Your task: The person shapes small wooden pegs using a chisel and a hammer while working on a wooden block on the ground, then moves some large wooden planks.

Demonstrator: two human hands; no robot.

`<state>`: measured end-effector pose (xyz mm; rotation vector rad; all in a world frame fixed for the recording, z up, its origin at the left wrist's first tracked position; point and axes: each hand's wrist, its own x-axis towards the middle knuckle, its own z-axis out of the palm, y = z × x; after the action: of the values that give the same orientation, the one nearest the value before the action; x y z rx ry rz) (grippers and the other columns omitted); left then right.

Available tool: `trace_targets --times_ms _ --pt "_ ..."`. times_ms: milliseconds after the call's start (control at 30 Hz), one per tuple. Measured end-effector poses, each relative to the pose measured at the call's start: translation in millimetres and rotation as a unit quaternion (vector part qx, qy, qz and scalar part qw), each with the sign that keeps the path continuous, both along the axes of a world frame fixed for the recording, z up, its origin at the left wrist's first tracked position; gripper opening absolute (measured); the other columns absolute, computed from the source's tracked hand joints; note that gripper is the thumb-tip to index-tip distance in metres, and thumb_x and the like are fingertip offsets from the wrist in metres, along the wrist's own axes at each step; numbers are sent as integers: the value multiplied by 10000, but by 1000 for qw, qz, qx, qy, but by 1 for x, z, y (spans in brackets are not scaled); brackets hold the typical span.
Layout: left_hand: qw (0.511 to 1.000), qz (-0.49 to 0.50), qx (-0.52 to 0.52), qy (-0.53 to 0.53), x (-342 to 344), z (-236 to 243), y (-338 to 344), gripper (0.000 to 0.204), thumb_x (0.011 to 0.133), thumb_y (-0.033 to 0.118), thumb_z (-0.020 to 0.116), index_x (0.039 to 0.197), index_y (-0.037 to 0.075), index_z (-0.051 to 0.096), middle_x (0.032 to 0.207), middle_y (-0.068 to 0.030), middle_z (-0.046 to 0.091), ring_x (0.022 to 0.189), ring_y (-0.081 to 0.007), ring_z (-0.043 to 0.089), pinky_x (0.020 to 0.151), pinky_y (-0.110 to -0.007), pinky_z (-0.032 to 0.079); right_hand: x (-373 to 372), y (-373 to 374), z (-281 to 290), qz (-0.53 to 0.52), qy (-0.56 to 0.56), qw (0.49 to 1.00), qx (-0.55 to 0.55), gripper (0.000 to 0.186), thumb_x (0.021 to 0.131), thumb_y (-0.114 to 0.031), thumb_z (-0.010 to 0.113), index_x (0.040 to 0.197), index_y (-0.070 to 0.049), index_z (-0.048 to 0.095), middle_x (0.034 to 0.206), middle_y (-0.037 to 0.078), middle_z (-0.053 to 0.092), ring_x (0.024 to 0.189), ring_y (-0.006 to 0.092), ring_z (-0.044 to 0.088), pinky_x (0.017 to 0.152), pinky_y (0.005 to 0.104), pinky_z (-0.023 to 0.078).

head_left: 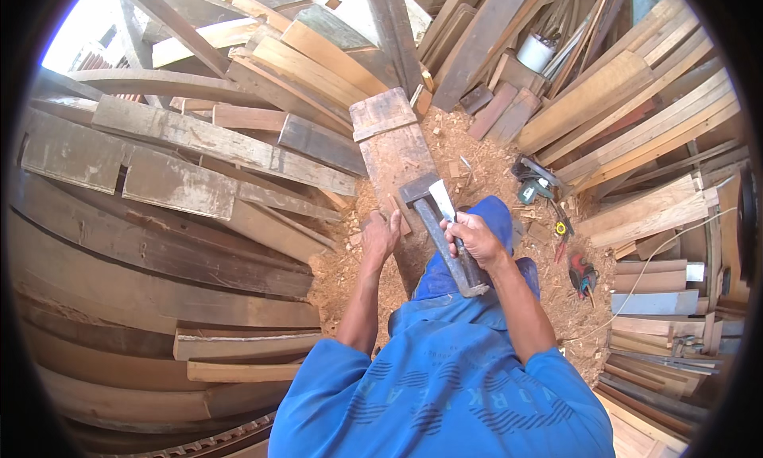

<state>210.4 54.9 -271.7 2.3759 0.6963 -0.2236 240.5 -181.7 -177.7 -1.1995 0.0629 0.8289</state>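
Observation:
My right hand (470, 237) is wrapped round the handle of a chisel (442, 197), its broad pale blade pointing up and away. Close under that hand, a dark hammer-shaped tool (450, 247) slants across my lap; its blocky head reaches the plank and its far end lies by my shirt. Whether my right hand also touches this tool, I cannot tell. To the left, my left hand (380, 234) has its fingers closed at the edge of a thin reddish wooden strip (400, 216). The strip lies on a worn wooden plank (389, 144) stretching ahead between my legs.
Stacked boards (159, 243) fill the left side, and timber (612, 108) leans at the right. A green and black power tool (534, 189), a yellow tape measure (561, 228) and a red and dark tool (582, 275) lie on shavings. A white bucket (536, 53) stands farther back.

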Motion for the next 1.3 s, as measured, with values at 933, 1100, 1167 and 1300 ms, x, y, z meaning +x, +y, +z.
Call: trace_targets --times_ms 933,1100,1167,1300 --pt "949 -45 -312 3 -4 47 -15 238 962 215 574 920 -14 624 789 -146 682 702 -219 668 629 -351 533 2 -43 23 -198 -126 972 13 276 894 -214 726 1061 -31 605 848 58 678 561 42 530 526 192 446" --pt "976 -211 14 51 -16 -36 -13 407 823 374 729 954 -9 683 828 -263 690 800 -436 675 735 -514 535 2 -46 30 -183 -112 975 61 256 915 -171 672 1108 -31 580 945 118 704 585 41 553 542 203 492" --pt "983 -174 64 -13 -19 -10 -39 462 805 382 744 1056 5 653 892 -260 691 834 -453 668 769 -517 532 1 -53 28 -198 -101 972 76 220 922 -143 645 1105 -45 574 989 140 702 600 42 563 547 212 508" --pt "960 -190 -33 -201 -20 61 -59 606 843 246 726 1350 5 498 1142 -244 642 1071 -415 610 935 -478 488 -5 -43 39 -259 0 950 173 164 931 -110 618 1080 -69 564 1047 161 693 601 51 560 553 232 526"
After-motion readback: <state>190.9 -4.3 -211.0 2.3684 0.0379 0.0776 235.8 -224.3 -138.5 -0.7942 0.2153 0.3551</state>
